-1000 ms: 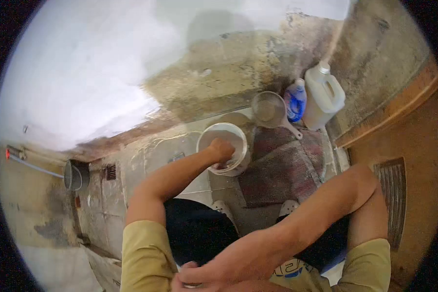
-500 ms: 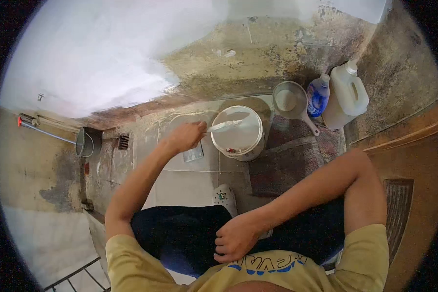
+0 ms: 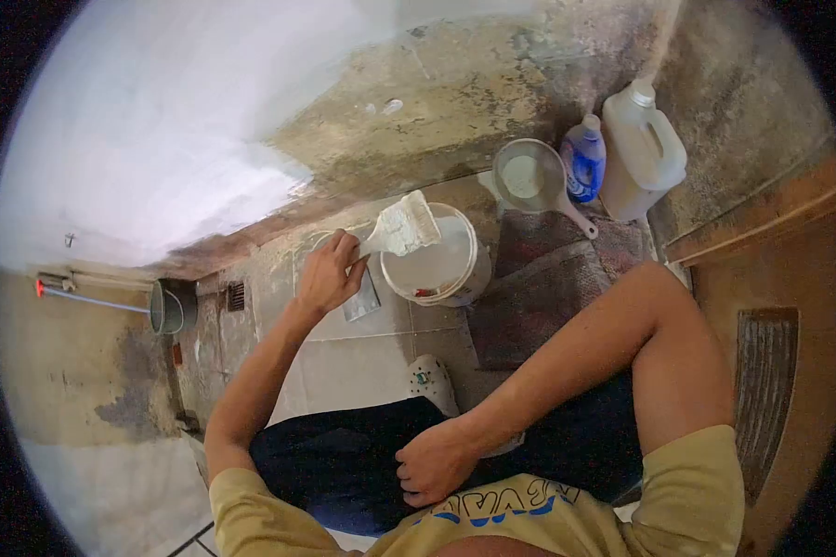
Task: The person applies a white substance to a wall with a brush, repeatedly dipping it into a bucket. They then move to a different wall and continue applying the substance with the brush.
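Observation:
My left hand (image 3: 327, 275) is closed round the handle of a paintbrush (image 3: 406, 226). White paint coats its wide bristles, which are over the left part of a white bucket's rim (image 3: 475, 278). Pale liquid paint fills part of that bucket, and a small red thing shows inside near its front edge. Resting on my dark-trousered lap, my right hand (image 3: 438, 464) has its fingers curled in, and nothing shows in it. Beneath my left hand, a flat grey metal plate (image 3: 363, 304) lies on the tiles, partly covered.
Beyond the bucket stand a dipper (image 3: 550, 186) with white contents, a blue bottle (image 3: 584, 165) and a pale jug (image 3: 643, 162). A worn mat (image 3: 529, 316) covers floor at right. The wall (image 3: 409, 111) is part white, part stained. A dark bucket (image 3: 173, 306) is far left.
My left hand has lifted and turned the paintbrush, so its broad, paint-covered face now shows above the bucket rim. My right hand stays on my lap. The view has shifted slightly.

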`<state>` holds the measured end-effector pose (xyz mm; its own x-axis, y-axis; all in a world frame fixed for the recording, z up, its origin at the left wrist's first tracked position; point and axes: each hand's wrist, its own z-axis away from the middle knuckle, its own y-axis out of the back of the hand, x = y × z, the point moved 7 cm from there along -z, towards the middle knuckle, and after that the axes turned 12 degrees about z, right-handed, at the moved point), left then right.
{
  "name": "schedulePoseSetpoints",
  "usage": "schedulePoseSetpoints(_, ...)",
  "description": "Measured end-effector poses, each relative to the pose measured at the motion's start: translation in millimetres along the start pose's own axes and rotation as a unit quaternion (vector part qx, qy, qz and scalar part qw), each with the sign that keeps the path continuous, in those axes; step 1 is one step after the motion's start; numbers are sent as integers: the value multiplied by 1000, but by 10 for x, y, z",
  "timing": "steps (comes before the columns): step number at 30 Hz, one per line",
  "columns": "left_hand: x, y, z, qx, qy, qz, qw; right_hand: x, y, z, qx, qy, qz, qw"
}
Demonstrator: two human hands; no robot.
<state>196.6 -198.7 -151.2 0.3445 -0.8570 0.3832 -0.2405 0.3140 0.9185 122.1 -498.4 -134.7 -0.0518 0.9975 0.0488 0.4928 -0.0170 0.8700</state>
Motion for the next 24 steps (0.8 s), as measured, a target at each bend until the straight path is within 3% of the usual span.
schedulePoseSetpoints(3,88,-66,-178,0,9,36,999,17,34,45,47,-40,28,998)
schedulePoseSetpoints(6,150,-198,-389,3,30,86,996,30,94,-2,-14,-40,11,999)
schedulePoseSetpoints(8,293,-218,-528,6,29,113,993,81,189,-52,-95,-66,-81,990)
schedulePoseSetpoints(12,724,-128,-1093,62,0,164,985,309,562,-70,-196,-98,-58,974)
schedulePoseSetpoints(14,1039,-21,-1398,66,18,214,974,420,577,10,-441,-120,-155,876)
schedulePoseSetpoints(15,1307,82,-1555,62,8,217,974,575,457,-25,-442,-131,-154,874)
schedulePoseSetpoints(17,1855,344,-1838,119,-70,189,972,598,-48,309,-621,-187,-396,650)
schedulePoseSetpoints(18,2026,371,-1979,118,-76,193,971,620,33,444,-607,-238,-416,634)
schedulePoseSetpoints(19,2194,427,-2121,141,-100,190,966,564,105,596,-610,-244,-415,629)
schedulePoseSetpoints(21,2398,487,-2432,171,-124,185,960,617,231,738,-475,-337,-428,691)
schedulePoseSetpoints(24,2664,494,-2651,216,-195,109,951,638,268,889,-491,-342,-361,715)
